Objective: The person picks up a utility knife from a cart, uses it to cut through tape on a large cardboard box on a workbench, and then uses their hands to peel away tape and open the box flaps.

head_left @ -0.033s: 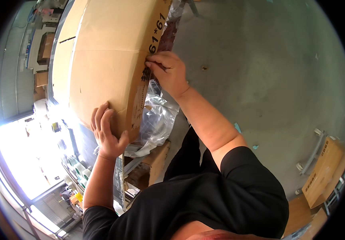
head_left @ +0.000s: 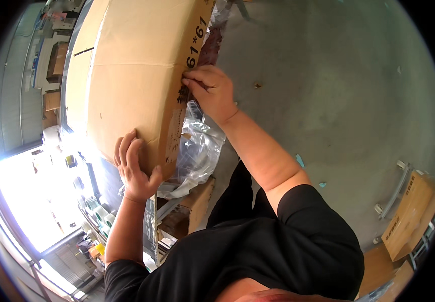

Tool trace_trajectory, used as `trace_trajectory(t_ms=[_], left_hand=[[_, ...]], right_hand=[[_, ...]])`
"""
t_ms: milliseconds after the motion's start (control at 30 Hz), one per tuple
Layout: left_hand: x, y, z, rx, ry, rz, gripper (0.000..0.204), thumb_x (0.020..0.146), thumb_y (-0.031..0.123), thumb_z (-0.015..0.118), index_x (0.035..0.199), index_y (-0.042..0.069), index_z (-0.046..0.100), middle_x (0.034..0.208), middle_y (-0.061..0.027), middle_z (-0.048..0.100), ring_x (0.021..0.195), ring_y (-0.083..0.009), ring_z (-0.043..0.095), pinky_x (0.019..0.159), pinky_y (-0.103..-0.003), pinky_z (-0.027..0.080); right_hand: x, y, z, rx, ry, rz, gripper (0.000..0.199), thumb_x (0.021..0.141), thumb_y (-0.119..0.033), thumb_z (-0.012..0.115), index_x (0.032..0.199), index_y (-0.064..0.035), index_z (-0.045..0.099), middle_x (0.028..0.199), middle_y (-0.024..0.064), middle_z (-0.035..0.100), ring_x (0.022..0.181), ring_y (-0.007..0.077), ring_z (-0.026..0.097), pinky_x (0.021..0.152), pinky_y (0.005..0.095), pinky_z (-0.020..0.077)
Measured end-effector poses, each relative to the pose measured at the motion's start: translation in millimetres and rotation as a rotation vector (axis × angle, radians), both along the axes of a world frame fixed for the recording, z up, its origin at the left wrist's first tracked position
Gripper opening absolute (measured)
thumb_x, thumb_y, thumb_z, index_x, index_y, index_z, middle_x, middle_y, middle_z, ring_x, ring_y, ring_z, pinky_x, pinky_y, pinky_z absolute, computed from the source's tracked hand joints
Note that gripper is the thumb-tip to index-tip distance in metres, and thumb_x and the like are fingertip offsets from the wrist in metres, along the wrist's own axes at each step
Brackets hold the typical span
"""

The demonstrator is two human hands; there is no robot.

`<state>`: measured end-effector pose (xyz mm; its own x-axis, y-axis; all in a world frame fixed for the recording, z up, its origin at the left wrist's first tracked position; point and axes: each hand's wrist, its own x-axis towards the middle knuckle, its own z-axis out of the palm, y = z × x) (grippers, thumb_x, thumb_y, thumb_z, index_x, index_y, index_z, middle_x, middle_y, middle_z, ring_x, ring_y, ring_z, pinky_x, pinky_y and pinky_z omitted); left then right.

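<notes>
- The left hand rests on the near end of the large cardboard box, fingers apart on its broad upper face and thumb out toward its right-hand edge.
- The right hand is farther along the box, at its right side, with thumb and fingertips drawn together against the printed strip; whether anything is pinched there, I cannot tell.
- The two hands are well apart from each other, both touching the box.
- The box itself lies ahead of the person's torso, in a black shirt, and stretches away past the right hand.
- Crumpled clear plastic bulges out just beside the box's right side, near its close end.
- Dark red material shows along the same side, farther off.
- Brown cardboard stands below the plastic, near the box's close end.
- Right of the box is grey floor with small blue scraps.
- Well to the box's right leans a brown carton.
- Left of the box is a very bright opening.
</notes>
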<state>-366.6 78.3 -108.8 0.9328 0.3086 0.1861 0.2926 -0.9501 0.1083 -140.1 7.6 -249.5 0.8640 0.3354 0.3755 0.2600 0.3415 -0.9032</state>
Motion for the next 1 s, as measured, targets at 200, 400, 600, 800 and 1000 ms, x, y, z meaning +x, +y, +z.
trace_trajectory(t_ms=[200, 400, 600, 800, 1000], left_hand=[[-0.8, 2.2, -1.4, -0.006, -0.009, -0.024, 0.071, 0.057, 0.019, 0.065, 0.125, 0.003, 0.05, 0.137, -0.0228, 0.051, 0.126, -0.045, 0.046, 0.11, -0.052, 0.031], [-0.1, 2.7, -2.4, -0.011, -0.012, -0.03, 0.072, 0.057, 0.018, 0.065, 0.125, 0.003, 0.05, 0.137, -0.0227, 0.051, 0.126, -0.0448, 0.046, 0.111, -0.052, 0.031], [-1.6, 3.1, -1.2, -0.012, -0.006, -0.013, 0.071, 0.056, 0.018, 0.065, 0.124, 0.003, 0.05, 0.138, -0.0225, 0.051, 0.127, -0.0446, 0.045, 0.11, -0.052, 0.031], [-2.6, 3.6, -1.0, -0.013, 0.014, -0.019, 0.07, 0.062, 0.022, 0.061, 0.127, -0.001, 0.049, 0.138, -0.027, 0.05, 0.129, -0.0469, 0.043, 0.112, -0.055, 0.031], [-1.0, 3.4, -0.1, -0.01, -0.003, -0.013, 0.071, 0.055, 0.018, 0.065, 0.123, 0.003, 0.051, 0.137, -0.0224, 0.051, 0.125, -0.0448, 0.046, 0.11, -0.052, 0.032]], right_hand=[[12.7, -1.5, 0.5, 0.015, 0.022, 0.102, 0.014, 0.08, -0.001, 0.078, 0.094, -0.0033, 0.075, 0.089, 0.0081, 0.068, 0.078, 0.0188, 0.065, 0.068, 0.029, 0.0521], [35.5, -0.6, 0.1, -0.007, -0.003, 0.317, 0.013, 0.08, -0.002, 0.077, 0.092, -0.0029, 0.073, 0.084, 0.0072, 0.064, 0.072, 0.0175, 0.061, 0.065, 0.0292, 0.0491], [33.8, 4.6, -2.5, -0.02, -0.119, 0.264, 0.01, 0.082, 0.0, 0.074, 0.089, -0.0027, 0.068, 0.087, 0.0078, 0.063, 0.078, 0.0192, 0.061, 0.067, 0.031, 0.0489], [22.5, -1.0, -14.2, 0.02, -0.117, 0.269, 0.014, 0.081, 0.001, 0.074, 0.092, -0.0028, 0.065, 0.095, 0.0086, 0.063, 0.083, 0.024, 0.061, 0.072, 0.0336, 0.0502], [28.1, 1.2, -11.3, 0.114, -0.267, 0.141, 0.02, 0.078, 0.004, 0.077, 0.093, -0.0043, 0.068, 0.102, 0.0088, 0.063, 0.084, 0.023, 0.062, 0.071, 0.0321, 0.0511]])
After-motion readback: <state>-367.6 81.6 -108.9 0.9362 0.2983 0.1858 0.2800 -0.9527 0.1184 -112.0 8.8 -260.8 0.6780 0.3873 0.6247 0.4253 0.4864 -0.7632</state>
